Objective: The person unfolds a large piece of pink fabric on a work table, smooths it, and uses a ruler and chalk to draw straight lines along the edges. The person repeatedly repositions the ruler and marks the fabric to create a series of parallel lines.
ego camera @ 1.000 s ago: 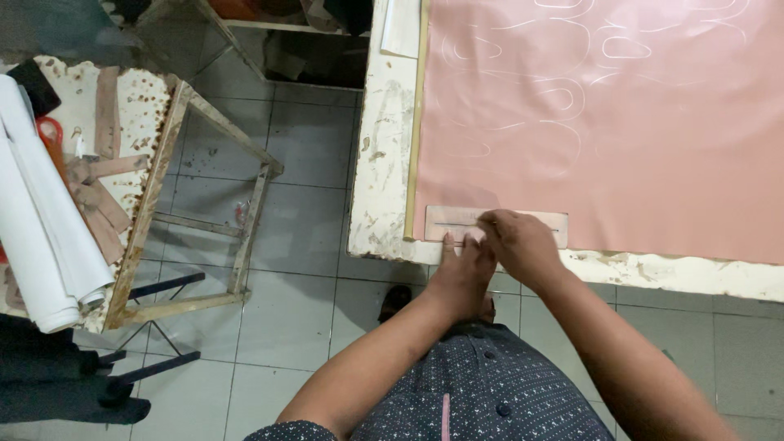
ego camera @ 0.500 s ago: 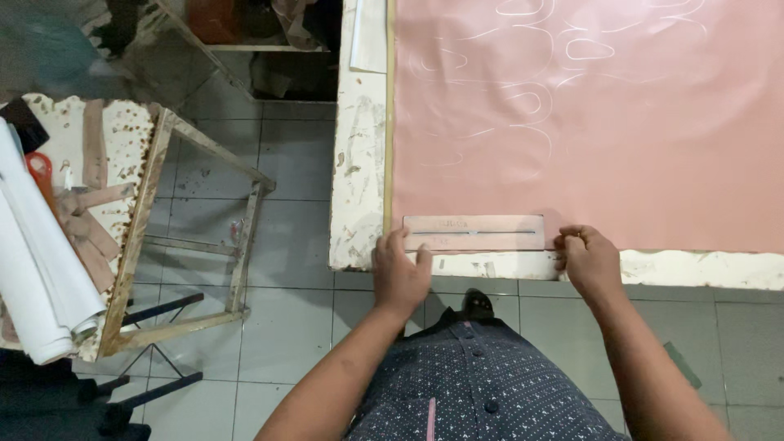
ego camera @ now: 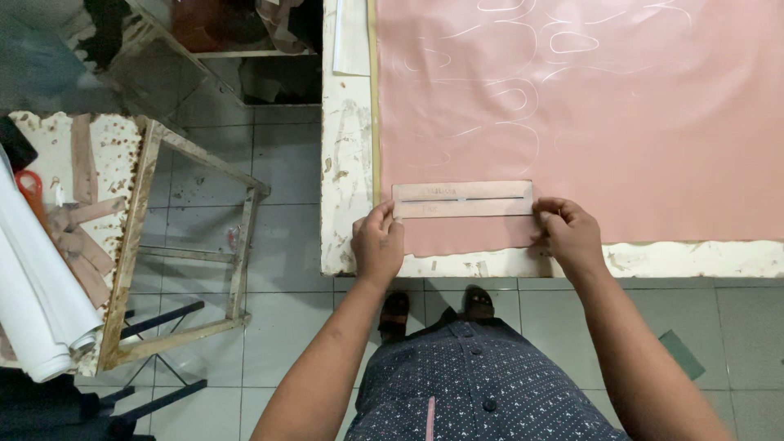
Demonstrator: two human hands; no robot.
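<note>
Holding: left hand (ego camera: 377,243) and right hand (ego camera: 569,233) pinch the two short ends of a long flat template strip (ego camera: 462,199).
Strip position: lying flat on pink sheet material (ego camera: 621,122), near its front left corner, just inside the near table edge.
Long axis: running left to right, parallel to the near edge of the worktable (ego camera: 347,147); left end points toward the table's bare painted margin, right end toward the middle of the sheet.
Strip detail: pale tan, rectangular, with a thin slot along its length at mid-height.
Left grip: fingers closed on the strip's left end, thumb on top, hand overlapping the sheet's left border.
Right grip: fingers closed on the right end, fingertips curled over the strip's corner.
Sheet surface: faint white curved outlines drawn over the upper part, well apart from the strip.
Table: white, chipped and stained along left and front margins.
Left of table: wooden frame stand (ego camera: 192,253) on grey floor tiles; white paper rolls (ego camera: 37,302) at far left.
Below: dotted dark garment (ego camera: 482,384) and two sandalled feet (ego camera: 433,306) at the table's front.
</note>
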